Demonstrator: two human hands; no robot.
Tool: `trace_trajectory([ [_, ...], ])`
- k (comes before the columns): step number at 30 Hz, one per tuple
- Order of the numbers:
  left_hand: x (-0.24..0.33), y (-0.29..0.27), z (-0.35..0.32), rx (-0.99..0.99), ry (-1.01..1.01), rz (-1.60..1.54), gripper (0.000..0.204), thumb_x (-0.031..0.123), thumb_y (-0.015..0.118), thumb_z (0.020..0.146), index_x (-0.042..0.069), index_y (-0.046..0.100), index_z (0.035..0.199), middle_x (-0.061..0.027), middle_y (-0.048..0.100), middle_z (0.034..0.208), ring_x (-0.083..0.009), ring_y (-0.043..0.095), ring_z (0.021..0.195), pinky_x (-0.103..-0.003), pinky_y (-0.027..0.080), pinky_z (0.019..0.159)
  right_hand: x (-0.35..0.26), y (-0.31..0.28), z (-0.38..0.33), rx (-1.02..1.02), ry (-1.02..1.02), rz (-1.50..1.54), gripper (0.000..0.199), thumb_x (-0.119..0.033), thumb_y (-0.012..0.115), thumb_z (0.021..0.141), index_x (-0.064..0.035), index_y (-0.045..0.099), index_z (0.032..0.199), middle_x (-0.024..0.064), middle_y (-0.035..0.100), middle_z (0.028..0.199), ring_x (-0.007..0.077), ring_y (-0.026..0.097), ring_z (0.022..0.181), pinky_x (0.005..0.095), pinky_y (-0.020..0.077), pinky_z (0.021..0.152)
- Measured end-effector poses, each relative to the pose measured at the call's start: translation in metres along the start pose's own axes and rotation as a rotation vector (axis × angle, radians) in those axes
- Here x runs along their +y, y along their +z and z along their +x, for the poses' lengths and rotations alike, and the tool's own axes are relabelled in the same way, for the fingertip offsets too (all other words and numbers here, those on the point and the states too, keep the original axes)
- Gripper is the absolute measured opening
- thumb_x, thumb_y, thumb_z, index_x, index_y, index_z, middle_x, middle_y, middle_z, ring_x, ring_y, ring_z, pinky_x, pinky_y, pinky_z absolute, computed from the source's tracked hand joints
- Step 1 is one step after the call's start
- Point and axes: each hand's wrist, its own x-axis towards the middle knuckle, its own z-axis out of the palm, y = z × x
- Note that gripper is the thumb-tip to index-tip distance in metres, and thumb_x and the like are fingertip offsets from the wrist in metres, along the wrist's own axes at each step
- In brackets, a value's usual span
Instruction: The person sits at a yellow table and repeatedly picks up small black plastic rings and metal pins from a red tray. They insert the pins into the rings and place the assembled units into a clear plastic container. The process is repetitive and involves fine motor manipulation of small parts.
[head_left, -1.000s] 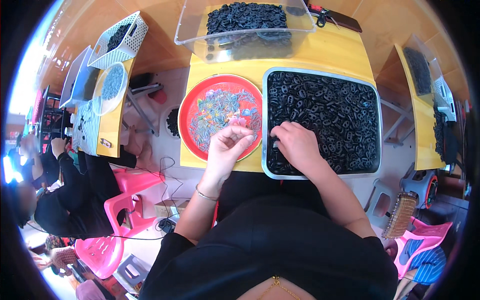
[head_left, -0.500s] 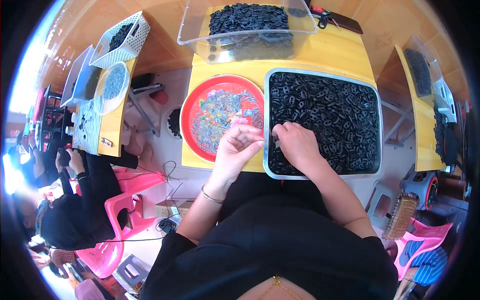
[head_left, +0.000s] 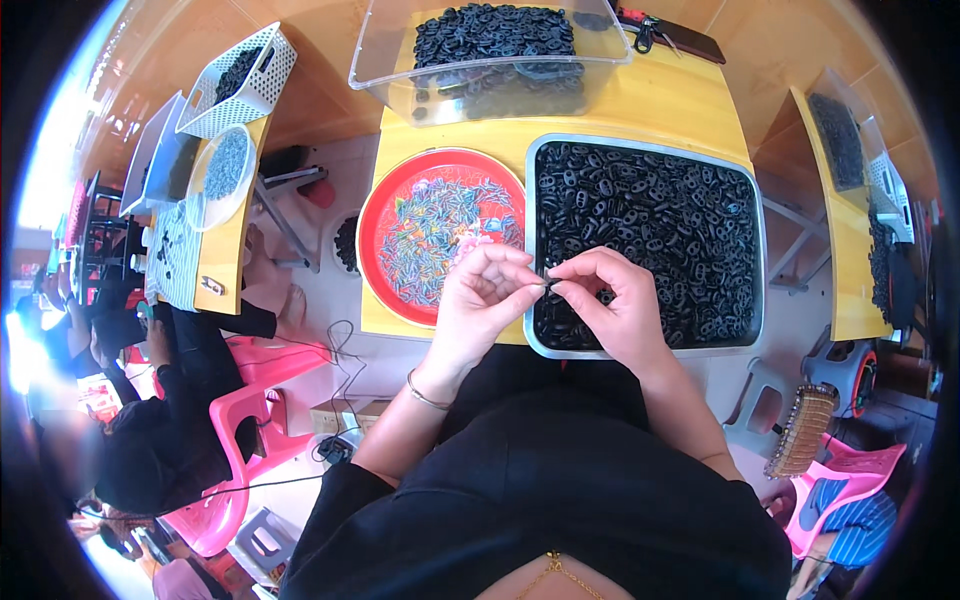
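Note:
My left hand (head_left: 486, 292) and my right hand (head_left: 618, 303) meet fingertip to fingertip above the near left edge of a metal tray (head_left: 640, 350). In the right fingers is a small black piece (head_left: 551, 283), mostly covered by thumb and forefinger. The left thumb and forefinger are pinched against it; what they grip is too small to make out. Many flat black pieces with two holes (head_left: 660, 230) fill the metal tray. Left of it, a red round tray (head_left: 372, 250) carries a scatter of small thin metallic-looking pieces (head_left: 425, 255).
A clear plastic bin (head_left: 490, 100) of black pieces stands at the table's far side, with pliers (head_left: 645, 38) beside it. On the left table are a white basket (head_left: 262, 100) and a bowl (head_left: 235, 205). A co-worker (head_left: 160, 420) sits near a pink chair (head_left: 235, 415). Cables cross the floor.
My right hand has lifted from among the black pieces and moved to my left fingertips with one small black piece. My left hand has barely shifted.

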Motion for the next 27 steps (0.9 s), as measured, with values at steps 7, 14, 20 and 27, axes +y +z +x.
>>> trace_trajectory([
  [7,0.000,-0.002,-0.001,-0.028,0.026,0.045,0.031,-0.011,0.059,0.075,0.001,0.050,0.102,-0.0041,0.059,0.082,-0.0087,0.058,0.081,-0.022,0.047,0.077,-0.003,0.001,0.000,0.001,-0.058,-0.059,0.013,0.001,0.065,0.072,-0.0022,0.064,0.084,0.0062,0.060,0.074,0.0114,0.057,0.058,0.0226,0.0448,0.053],
  [14,0.007,0.002,0.000,-0.062,0.077,0.108,0.036,-0.011,0.060,0.074,0.000,0.049,0.106,-0.0055,0.060,0.082,-0.0092,0.059,0.081,-0.022,0.047,0.075,0.004,-0.001,-0.003,-0.035,0.056,0.088,0.012,0.001,0.064,0.074,-0.0012,0.063,0.086,0.0055,0.062,0.078,0.0091,0.059,0.065,0.0213,0.0467,0.058],
  [20,0.008,0.009,0.001,-0.049,0.011,0.065,0.022,-0.003,0.058,0.081,-0.001,0.051,0.102,-0.0050,0.061,0.083,-0.0092,0.059,0.082,-0.022,0.047,0.074,0.013,-0.001,-0.008,0.018,0.229,0.403,0.011,0.001,0.060,0.079,0.0016,0.062,0.091,0.0068,0.063,0.086,0.0083,0.060,0.076,0.0205,0.0484,0.067],
  [27,0.006,0.006,0.001,-0.119,-0.078,0.240,0.010,0.008,0.053,0.088,-0.002,0.055,0.091,-0.0036,0.060,0.080,-0.0079,0.057,0.078,-0.021,0.046,0.071,0.019,0.000,-0.012,0.055,0.185,0.343,0.013,0.002,0.059,0.079,0.0021,0.062,0.092,0.0068,0.062,0.085,0.0096,0.061,0.074,0.0205,0.0483,0.065],
])
